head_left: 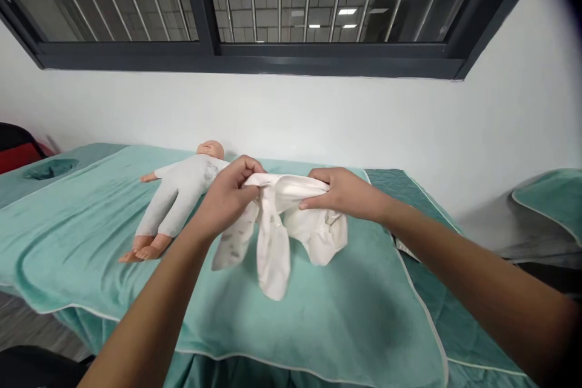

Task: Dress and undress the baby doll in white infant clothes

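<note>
L grip (230, 195) & R grip (348, 194) pinched on wht garment (273, 254) abv grn blanket (327, 315).

Doll (193, 176): head (210, 148) and feet (150, 250) pinkish beige; suit (191, 173) pale grey, darker grey print on the chest (motif too small to read). Garment (274, 248), right of doll: white, scattered small grey marks on one hanging part. Blanket (318, 327), under doll: plain sea-green, whitish edging. Wall (273, 109), behind doll: white. Window frame (318, 65), above doll: dark slate grey.
</note>
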Action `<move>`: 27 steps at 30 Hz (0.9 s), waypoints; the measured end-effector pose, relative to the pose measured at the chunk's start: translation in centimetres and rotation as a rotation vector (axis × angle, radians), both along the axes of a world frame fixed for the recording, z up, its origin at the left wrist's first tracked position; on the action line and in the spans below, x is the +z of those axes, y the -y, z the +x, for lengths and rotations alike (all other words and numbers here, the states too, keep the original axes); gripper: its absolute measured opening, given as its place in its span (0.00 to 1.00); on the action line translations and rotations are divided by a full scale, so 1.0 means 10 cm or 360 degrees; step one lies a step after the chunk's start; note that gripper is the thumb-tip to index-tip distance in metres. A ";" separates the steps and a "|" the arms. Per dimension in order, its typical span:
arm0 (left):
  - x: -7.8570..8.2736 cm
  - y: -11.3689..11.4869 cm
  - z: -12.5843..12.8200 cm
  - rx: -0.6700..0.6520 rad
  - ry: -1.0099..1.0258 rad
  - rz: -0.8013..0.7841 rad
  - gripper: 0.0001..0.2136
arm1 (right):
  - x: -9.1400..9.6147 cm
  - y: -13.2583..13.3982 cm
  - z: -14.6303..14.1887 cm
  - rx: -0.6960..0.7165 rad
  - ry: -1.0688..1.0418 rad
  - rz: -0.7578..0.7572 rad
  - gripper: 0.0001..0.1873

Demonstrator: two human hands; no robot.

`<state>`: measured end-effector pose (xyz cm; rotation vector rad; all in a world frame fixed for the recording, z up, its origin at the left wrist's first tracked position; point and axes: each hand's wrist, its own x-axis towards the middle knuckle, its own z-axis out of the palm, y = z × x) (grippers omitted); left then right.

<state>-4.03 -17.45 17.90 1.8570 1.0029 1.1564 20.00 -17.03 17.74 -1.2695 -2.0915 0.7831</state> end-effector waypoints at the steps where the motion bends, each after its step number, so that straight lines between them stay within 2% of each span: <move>1: 0.04 0.05 0.03 0.0011 -0.0030 0.0041 0.11 | 0.08 0.06 0.00 0.0016 -0.0045 -0.0093 0.14; 5: 0.08 0.23 0.30 -0.0054 -0.0405 0.0159 0.22 | 0.25 0.22 -0.01 0.0031 -0.0227 -0.0146 0.15; 8: 0.00 0.25 0.44 0.0006 -0.0663 0.0302 0.12 | 0.33 0.29 0.06 0.0152 -0.0173 -0.0165 0.15; 11: -0.10 0.19 0.44 0.0161 -0.0769 0.0430 0.09 | 0.38 0.36 0.20 0.0169 0.0090 -0.0174 0.16; 16: -0.17 0.13 0.33 0.0525 -0.0953 0.0690 0.12 | 0.38 0.52 0.40 -0.0314 0.0891 0.0313 0.13; 19: -0.14 0.16 0.32 0.0608 -0.0905 0.0790 0.13 | 0.33 0.60 0.47 -0.0431 0.1341 0.0518 0.08; 22: -0.08 0.20 0.31 0.0629 -0.0764 0.0788 0.13 | 0.27 0.65 0.55 -0.0469 0.1545 0.0713 0.08; 24: -0.05 0.22 0.28 0.0650 -0.0696 0.0727 0.13 | 0.22 0.65 0.64 -0.0546 0.1491 0.0749 0.08; 27: -0.02 0.23 0.17 0.0624 -0.0558 0.0505 0.12 | 0.14 0.64 0.81 -0.0618 0.1179 0.0634 0.10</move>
